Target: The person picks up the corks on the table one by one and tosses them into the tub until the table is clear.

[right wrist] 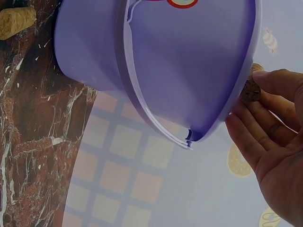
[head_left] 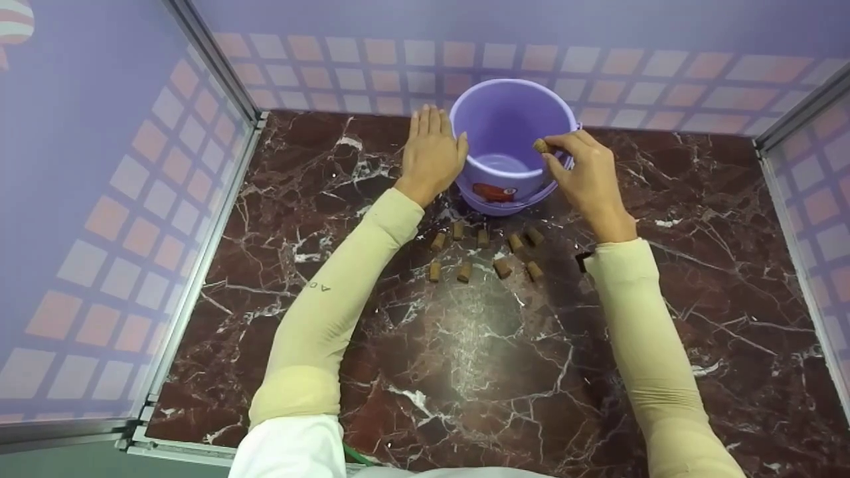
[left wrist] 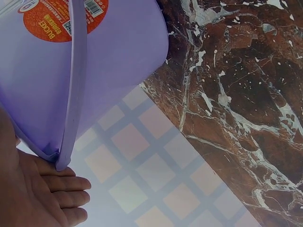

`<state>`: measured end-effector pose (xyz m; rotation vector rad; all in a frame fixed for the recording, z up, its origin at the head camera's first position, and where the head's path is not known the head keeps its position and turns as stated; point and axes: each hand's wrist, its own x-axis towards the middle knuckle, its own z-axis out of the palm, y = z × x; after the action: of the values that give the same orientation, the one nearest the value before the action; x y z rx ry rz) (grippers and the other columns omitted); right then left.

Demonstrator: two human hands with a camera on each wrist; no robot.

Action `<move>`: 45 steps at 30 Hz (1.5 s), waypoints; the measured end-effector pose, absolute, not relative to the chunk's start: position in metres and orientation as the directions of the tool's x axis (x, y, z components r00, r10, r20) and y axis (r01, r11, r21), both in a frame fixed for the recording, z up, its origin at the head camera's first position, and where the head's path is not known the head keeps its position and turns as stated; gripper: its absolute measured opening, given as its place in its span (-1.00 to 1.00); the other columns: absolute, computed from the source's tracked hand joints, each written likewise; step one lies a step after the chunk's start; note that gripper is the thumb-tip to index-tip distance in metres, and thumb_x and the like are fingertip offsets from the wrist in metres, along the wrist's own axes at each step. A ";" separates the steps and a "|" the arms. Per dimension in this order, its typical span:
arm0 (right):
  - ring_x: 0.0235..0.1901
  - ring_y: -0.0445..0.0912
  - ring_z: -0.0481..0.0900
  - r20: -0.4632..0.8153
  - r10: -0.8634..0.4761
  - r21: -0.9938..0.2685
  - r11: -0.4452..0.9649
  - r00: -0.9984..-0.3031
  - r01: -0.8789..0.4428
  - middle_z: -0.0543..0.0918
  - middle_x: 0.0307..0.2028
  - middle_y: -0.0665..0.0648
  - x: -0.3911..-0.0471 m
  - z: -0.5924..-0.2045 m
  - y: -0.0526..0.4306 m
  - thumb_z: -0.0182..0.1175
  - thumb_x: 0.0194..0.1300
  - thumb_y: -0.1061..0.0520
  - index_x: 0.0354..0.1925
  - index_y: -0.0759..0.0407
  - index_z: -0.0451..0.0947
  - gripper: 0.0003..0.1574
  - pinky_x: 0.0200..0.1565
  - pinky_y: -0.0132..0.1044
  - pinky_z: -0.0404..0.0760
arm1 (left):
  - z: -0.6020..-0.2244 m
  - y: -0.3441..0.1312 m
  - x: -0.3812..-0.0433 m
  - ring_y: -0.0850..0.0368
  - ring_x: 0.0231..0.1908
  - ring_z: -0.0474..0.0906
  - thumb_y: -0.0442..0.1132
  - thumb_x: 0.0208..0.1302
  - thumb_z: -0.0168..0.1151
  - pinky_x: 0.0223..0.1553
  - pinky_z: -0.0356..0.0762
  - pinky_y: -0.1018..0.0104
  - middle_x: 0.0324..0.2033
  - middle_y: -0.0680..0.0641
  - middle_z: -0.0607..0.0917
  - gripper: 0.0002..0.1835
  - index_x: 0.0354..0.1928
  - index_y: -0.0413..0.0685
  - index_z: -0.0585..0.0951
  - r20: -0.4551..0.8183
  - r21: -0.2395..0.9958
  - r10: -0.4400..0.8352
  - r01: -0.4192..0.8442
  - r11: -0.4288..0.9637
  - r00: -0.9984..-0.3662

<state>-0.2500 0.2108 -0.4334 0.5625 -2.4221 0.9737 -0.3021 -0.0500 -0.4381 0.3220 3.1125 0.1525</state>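
Note:
A purple bucket [head_left: 491, 182] with a red label stands upright near the back wall, its handle [left wrist: 75, 90] hanging down at the front. My left hand [head_left: 430, 156] lies with straight fingers against the bucket's left side, by the rim and handle joint. Between thumb and fingers, my right hand [head_left: 588, 176] pinches a cork [head_left: 541, 145] over the right part of the rim. In the right wrist view that cork [right wrist: 253, 85] shows partly behind the rim. Several more corks [head_left: 465, 271] lie in two loose rows in front of the bucket.
The dark red marbled tabletop [head_left: 465, 372] has white veins. Purple walls with a checked pattern [head_left: 465, 60] enclose it at the back and sides, with metal frame rails [head_left: 199, 279] along the edges. A single cork [right wrist: 16, 22] shows in the right wrist view.

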 end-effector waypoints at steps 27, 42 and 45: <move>-0.06 0.23 0.73 0.521 -0.227 -0.528 0.672 -0.823 -0.519 0.75 -0.07 0.40 -0.257 -0.436 0.202 0.40 0.37 0.35 0.03 0.47 0.72 -0.71 0.10 0.05 0.70 | -0.440 -0.049 -0.302 -0.23 0.65 -0.13 0.09 0.73 -0.40 0.64 -0.39 0.01 0.63 -0.37 0.08 -0.24 0.63 -0.40 0.08 0.028 0.098 0.209 0.211 0.973 -0.977; 0.03 0.26 0.71 0.468 -0.221 -0.548 0.687 -0.856 -0.477 0.74 0.01 0.41 -0.258 -0.435 0.200 0.40 0.38 0.33 0.07 0.47 0.71 -0.67 0.23 0.05 0.63 | -0.441 -0.050 -0.303 -0.23 0.64 -0.10 0.09 0.73 -0.38 0.63 -0.39 0.01 0.62 -0.38 0.11 -0.25 0.62 -0.41 0.11 0.044 0.095 0.210 0.213 0.972 -0.977; 0.03 0.25 0.71 0.466 -0.217 -0.554 0.684 -0.858 -0.474 0.74 0.01 0.41 -0.257 -0.434 0.200 0.40 0.37 0.34 0.07 0.47 0.71 -0.66 0.23 0.05 0.63 | -0.440 -0.050 -0.303 -0.23 0.64 -0.10 0.08 0.73 -0.38 0.63 -0.40 0.01 0.62 -0.38 0.10 -0.25 0.63 -0.40 0.12 0.040 0.098 0.208 0.212 0.972 -0.977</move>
<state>-0.2574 0.1999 -0.4342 0.5414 -2.5337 0.9802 -0.3031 -0.0499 -0.4399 0.3354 3.1494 0.1622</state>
